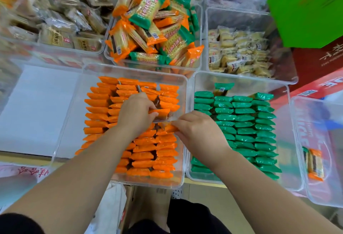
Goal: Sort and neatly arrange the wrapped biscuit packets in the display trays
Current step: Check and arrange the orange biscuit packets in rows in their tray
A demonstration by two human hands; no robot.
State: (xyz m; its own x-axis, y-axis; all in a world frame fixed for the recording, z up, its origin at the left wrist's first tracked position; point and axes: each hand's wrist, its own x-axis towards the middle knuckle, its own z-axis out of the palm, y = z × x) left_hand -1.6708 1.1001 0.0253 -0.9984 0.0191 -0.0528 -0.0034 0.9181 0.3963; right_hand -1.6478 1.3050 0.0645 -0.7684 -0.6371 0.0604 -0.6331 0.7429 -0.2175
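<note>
The left hand [136, 113] is gripping an orange packet [160, 112] with curled fingers and the right hand [201, 131] is pinching its end, just over the orange rows [98, 116] in the clear tray [130, 69].

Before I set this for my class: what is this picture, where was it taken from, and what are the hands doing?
There is no machine here. A person wears one camera on the head, looking down at their own bare hands. The left hand and right hand are both in the orange tray, fingers pinching orange packets among the neat rows. Beside it, the green tray holds rows of green packets. Behind them, a mixed tray has both colours jumbled together, unsorted.
</note>
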